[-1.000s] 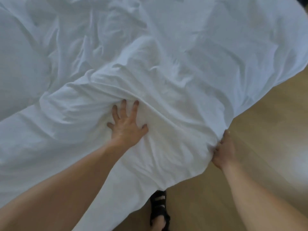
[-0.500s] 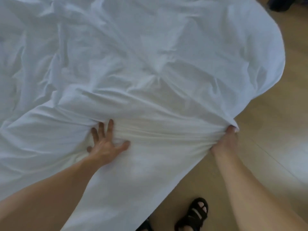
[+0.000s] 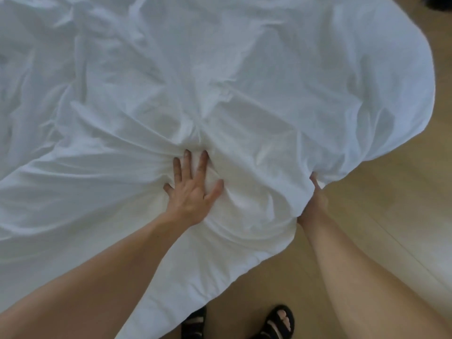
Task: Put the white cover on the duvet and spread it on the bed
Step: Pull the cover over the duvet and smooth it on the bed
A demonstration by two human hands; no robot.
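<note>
The white covered duvet (image 3: 220, 69) lies rumpled over the bed and fills most of the head view, its near corner hanging down toward the floor. My left hand (image 3: 193, 189) presses flat on the fabric with fingers spread, and folds bunch up ahead of the fingertips. My right hand (image 3: 313, 204) grips the duvet's right edge from the side, its fingers mostly hidden in the cloth. The bed itself is hidden under the duvet.
Light wooden floor (image 3: 391, 216) shows on the right and along the bottom. My two feet in black sandals (image 3: 278, 321) stand close to the hanging duvet corner. A dark object (image 3: 444, 3) sits at the top right corner.
My left hand has slid right and forward over the fabric, pushing folds ahead of it. My right hand has kept its grip on the edge, and the fabric between the hands now bulges.
</note>
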